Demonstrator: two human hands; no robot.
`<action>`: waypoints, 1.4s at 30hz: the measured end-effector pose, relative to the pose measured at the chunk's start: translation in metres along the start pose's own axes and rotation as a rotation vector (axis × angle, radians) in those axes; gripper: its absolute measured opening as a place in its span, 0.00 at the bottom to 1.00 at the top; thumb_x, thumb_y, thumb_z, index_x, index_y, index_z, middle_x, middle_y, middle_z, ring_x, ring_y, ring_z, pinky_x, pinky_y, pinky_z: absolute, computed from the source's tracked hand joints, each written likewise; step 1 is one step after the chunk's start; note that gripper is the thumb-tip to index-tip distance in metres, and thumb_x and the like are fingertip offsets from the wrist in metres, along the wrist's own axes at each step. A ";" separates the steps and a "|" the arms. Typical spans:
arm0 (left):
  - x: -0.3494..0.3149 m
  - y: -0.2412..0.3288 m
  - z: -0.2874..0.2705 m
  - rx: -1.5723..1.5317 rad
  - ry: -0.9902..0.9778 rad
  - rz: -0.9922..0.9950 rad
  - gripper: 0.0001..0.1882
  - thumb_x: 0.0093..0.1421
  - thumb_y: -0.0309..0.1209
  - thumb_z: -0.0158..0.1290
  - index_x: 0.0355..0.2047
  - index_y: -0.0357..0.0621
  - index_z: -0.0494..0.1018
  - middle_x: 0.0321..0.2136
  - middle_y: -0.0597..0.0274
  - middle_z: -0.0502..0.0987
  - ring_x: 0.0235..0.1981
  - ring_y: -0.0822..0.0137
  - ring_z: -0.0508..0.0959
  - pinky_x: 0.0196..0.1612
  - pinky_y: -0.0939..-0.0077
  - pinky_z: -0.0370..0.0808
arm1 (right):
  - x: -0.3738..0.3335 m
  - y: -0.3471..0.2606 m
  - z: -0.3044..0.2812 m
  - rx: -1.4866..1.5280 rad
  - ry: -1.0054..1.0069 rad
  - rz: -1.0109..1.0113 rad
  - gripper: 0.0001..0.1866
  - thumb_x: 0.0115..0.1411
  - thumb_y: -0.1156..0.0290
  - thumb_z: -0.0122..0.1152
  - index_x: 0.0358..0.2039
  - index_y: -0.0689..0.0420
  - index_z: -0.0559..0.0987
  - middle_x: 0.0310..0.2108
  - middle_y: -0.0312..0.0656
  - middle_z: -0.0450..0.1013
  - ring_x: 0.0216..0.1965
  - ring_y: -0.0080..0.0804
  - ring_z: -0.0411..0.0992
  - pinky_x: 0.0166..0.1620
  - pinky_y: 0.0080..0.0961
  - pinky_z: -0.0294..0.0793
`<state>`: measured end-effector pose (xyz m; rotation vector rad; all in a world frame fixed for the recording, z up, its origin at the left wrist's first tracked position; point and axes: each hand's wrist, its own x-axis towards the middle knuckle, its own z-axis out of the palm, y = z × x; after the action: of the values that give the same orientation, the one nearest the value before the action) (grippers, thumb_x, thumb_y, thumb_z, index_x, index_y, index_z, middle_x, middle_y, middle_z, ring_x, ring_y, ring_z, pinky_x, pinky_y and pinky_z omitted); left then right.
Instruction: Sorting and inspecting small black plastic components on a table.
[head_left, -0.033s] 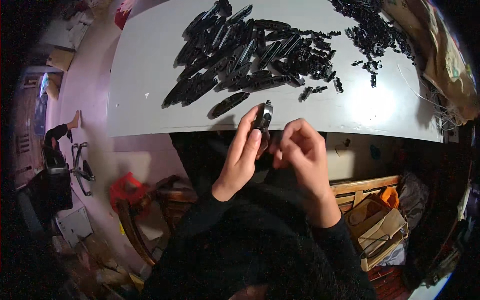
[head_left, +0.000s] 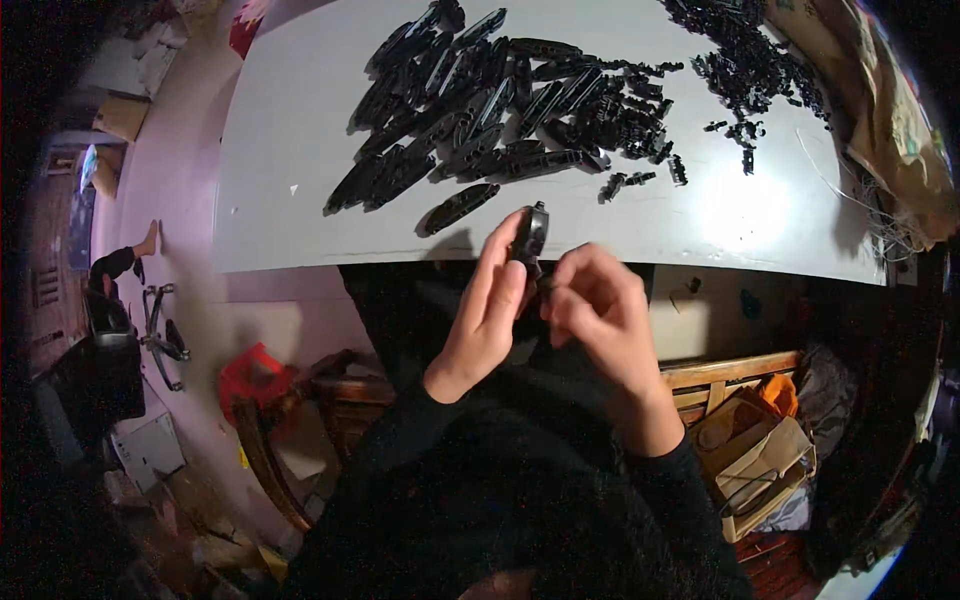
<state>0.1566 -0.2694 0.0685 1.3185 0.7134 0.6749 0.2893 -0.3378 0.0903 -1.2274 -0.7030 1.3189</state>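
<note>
My left hand (head_left: 484,318) is wrapped round a long black plastic part (head_left: 531,236), held tilted up just over the table's near edge. My thumb presses its near face and the fingers go behind it. Close to the lower end of that part, my right hand (head_left: 605,315) has thumb and fingertips pinched together. Whatever is between those fingertips is too dark and small to make out. A similar black elongated part (head_left: 460,209) lies alone on the white table (head_left: 290,190), left of my hands. Beyond it spreads a heap of such black parts (head_left: 450,100).
Smaller black clip-like pieces (head_left: 755,75) are piled at the table's far right, by crumpled brown wrapping (head_left: 890,110) and loose wire (head_left: 890,225). Below the table stand a wooden chair (head_left: 265,460) with a red bag (head_left: 255,378) and an open cardboard box (head_left: 765,465). Someone's bare foot (head_left: 152,240) shows far left.
My right hand's fingertips have come in against the lower end of the black part and drawn together. The part has turned slightly in my left hand.
</note>
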 end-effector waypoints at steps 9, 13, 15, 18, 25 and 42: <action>-0.004 0.001 -0.003 0.292 -0.234 0.199 0.28 0.62 0.25 0.38 0.61 0.32 0.45 0.59 0.42 0.53 0.61 0.53 0.56 0.60 0.68 0.53 | -0.002 -0.003 0.003 -0.119 0.104 -0.030 0.08 0.55 0.74 0.59 0.34 0.64 0.73 0.28 0.36 0.71 0.23 0.17 0.67 0.24 0.13 0.65; -0.010 -0.002 0.001 0.220 -0.227 0.194 0.28 0.62 0.25 0.39 0.61 0.33 0.44 0.60 0.42 0.52 0.61 0.54 0.56 0.60 0.68 0.53 | 0.001 0.015 -0.003 0.002 0.215 -0.007 0.14 0.51 0.66 0.65 0.31 0.60 0.72 0.21 0.31 0.67 0.18 0.14 0.61 0.19 0.12 0.58; -0.015 -0.002 0.000 0.122 -0.261 0.044 0.28 0.62 0.24 0.39 0.61 0.33 0.45 0.59 0.43 0.54 0.60 0.55 0.58 0.59 0.69 0.55 | 0.002 0.016 -0.010 -0.020 0.105 0.041 0.14 0.51 0.65 0.65 0.30 0.59 0.72 0.20 0.30 0.66 0.17 0.13 0.61 0.18 0.12 0.57; -0.020 0.000 -0.003 0.135 -0.335 -0.016 0.28 0.61 0.24 0.39 0.61 0.34 0.47 0.58 0.44 0.57 0.58 0.55 0.61 0.57 0.69 0.59 | 0.000 0.023 -0.011 0.016 -0.025 0.053 0.12 0.52 0.64 0.64 0.28 0.58 0.72 0.18 0.27 0.65 0.18 0.12 0.60 0.19 0.11 0.56; -0.021 -0.007 -0.028 0.597 -0.284 0.108 0.29 0.57 0.23 0.47 0.59 0.42 0.55 0.35 0.53 0.71 0.36 0.57 0.72 0.41 0.67 0.69 | -0.001 0.033 -0.023 -0.648 -0.071 -0.109 0.16 0.53 0.68 0.62 0.38 0.64 0.72 0.22 0.37 0.70 0.23 0.18 0.66 0.28 0.18 0.66; 0.000 -0.021 -0.050 0.519 0.362 0.217 0.16 0.59 0.31 0.50 0.46 0.39 0.62 0.23 0.63 0.69 0.23 0.74 0.71 0.27 0.79 0.68 | 0.042 -0.004 -0.038 -0.891 0.228 -0.436 0.04 0.52 0.76 0.60 0.29 0.59 0.75 0.24 0.34 0.72 0.21 0.21 0.69 0.24 0.16 0.67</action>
<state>0.1183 -0.2414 0.0427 1.7886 1.0985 0.9586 0.3334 -0.3072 0.0732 -1.7458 -1.3711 0.4682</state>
